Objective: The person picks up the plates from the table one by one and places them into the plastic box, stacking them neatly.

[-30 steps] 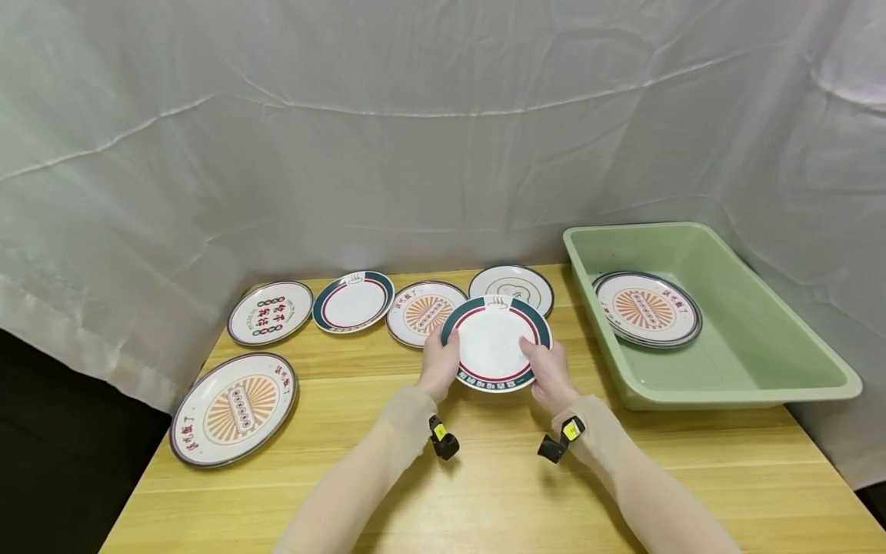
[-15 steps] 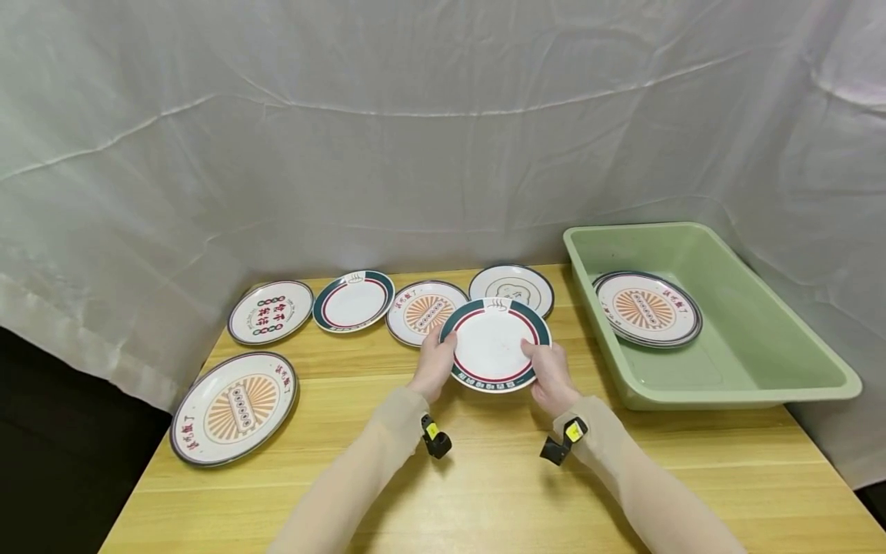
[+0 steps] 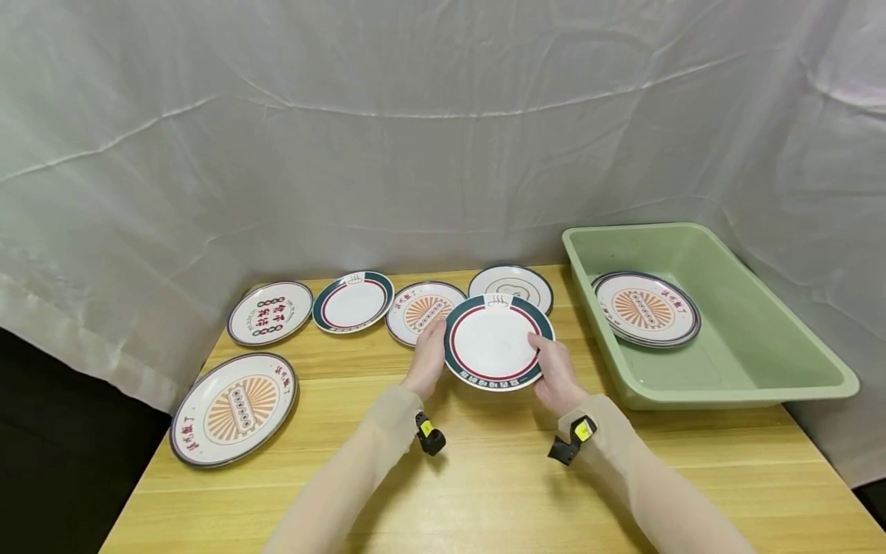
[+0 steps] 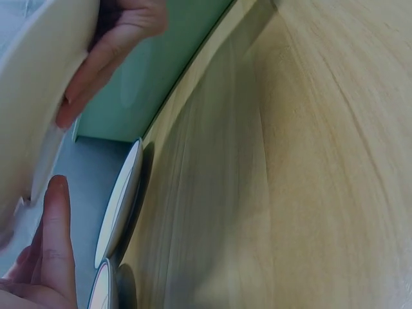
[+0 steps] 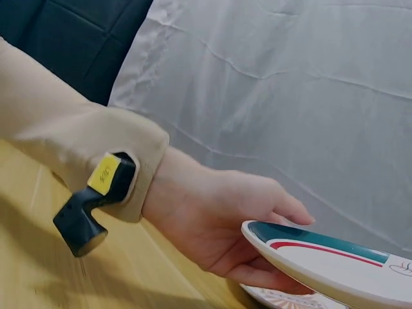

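In the head view, a white plate (image 3: 494, 346) with a dark green rim band and red ring is held above the wooden table, tilted towards me. My right hand (image 3: 556, 373) grips its right edge, thumb over the rim and fingers beneath. At the left edge is my left hand (image 3: 427, 360), its thumb off the plate's face. The left wrist view shows a straight left finger (image 4: 58, 238) just apart from the plate's underside. Seen from the right wrist, the left hand (image 5: 225, 219) has its thumb above the rim and fingers below.
Behind stand a cat-outline plate (image 3: 511, 283), an orange sunburst plate (image 3: 408, 317), another green-rimmed plate (image 3: 353, 302) and a red-lettered plate (image 3: 270, 312). A larger sunburst plate (image 3: 238, 408) lies at left. On the right, a green tub (image 3: 734, 396) holds stacked plates (image 3: 647, 309).
The left hand has slid slightly left and its thumb has come off the plate's face. The plate has shifted slightly right with the right hand.
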A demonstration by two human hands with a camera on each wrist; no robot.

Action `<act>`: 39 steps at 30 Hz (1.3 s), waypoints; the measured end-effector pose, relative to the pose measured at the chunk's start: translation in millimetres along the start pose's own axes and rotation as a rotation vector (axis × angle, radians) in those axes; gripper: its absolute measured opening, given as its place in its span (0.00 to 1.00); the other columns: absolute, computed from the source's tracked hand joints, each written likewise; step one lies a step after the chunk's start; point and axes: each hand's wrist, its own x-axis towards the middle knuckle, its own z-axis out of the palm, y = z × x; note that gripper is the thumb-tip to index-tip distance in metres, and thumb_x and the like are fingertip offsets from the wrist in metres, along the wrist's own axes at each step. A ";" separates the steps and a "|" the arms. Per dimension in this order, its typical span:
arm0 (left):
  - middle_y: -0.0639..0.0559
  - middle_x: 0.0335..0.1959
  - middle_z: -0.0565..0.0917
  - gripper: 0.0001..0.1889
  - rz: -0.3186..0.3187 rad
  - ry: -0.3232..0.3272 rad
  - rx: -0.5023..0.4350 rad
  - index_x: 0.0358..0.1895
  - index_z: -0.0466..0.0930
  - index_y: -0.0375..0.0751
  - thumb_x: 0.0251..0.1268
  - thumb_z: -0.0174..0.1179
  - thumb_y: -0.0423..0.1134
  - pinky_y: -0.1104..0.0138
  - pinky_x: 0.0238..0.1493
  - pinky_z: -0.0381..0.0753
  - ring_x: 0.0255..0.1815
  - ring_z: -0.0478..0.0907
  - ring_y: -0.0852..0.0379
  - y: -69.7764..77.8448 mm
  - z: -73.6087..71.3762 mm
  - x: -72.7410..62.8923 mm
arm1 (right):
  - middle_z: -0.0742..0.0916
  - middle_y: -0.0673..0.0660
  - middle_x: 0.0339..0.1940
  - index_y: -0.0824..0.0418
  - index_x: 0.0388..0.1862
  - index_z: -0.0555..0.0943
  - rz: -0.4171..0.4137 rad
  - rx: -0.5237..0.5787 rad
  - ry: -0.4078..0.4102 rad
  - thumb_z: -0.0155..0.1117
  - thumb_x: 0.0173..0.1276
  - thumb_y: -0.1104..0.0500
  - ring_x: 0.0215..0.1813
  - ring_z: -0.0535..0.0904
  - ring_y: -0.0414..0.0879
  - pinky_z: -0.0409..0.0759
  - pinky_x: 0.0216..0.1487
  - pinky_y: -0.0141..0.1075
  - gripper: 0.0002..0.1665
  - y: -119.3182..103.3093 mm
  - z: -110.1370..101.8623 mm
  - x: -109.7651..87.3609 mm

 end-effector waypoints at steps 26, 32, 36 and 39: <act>0.50 0.42 0.85 0.22 0.040 -0.047 -0.050 0.63 0.77 0.42 0.83 0.38 0.49 0.69 0.38 0.84 0.34 0.80 0.65 16.5 18.2 7.5 | 0.61 0.56 0.83 0.62 0.83 0.47 0.024 0.072 -0.049 0.39 0.82 0.59 0.74 0.65 0.36 0.69 0.73 0.24 0.35 -54.2 -14.2 -23.3; 0.36 0.57 0.82 0.23 0.069 -0.122 -0.040 0.66 0.73 0.38 0.84 0.36 0.46 0.53 0.61 0.84 0.52 0.85 0.47 19.6 33.8 6.9 | 0.61 0.51 0.84 0.56 0.84 0.46 0.038 0.159 -0.042 0.39 0.83 0.59 0.75 0.64 0.34 0.75 0.64 0.20 0.35 -76.3 -23.9 -26.7; 0.35 0.55 0.82 0.21 0.110 -0.166 -0.007 0.64 0.73 0.38 0.84 0.37 0.44 0.49 0.64 0.81 0.55 0.84 0.41 23.7 45.3 3.9 | 0.58 0.48 0.84 0.53 0.84 0.45 0.025 0.238 -0.060 0.38 0.83 0.59 0.78 0.61 0.33 0.73 0.68 0.21 0.35 -90.3 -32.1 -28.8; 0.34 0.54 0.83 0.19 0.160 -0.202 0.049 0.64 0.73 0.38 0.84 0.38 0.42 0.50 0.63 0.82 0.56 0.83 0.38 26.5 55.1 1.8 | 0.55 0.46 0.85 0.51 0.84 0.43 0.001 0.279 -0.081 0.37 0.83 0.60 0.81 0.56 0.34 0.64 0.76 0.24 0.35 -99.8 -39.9 -29.4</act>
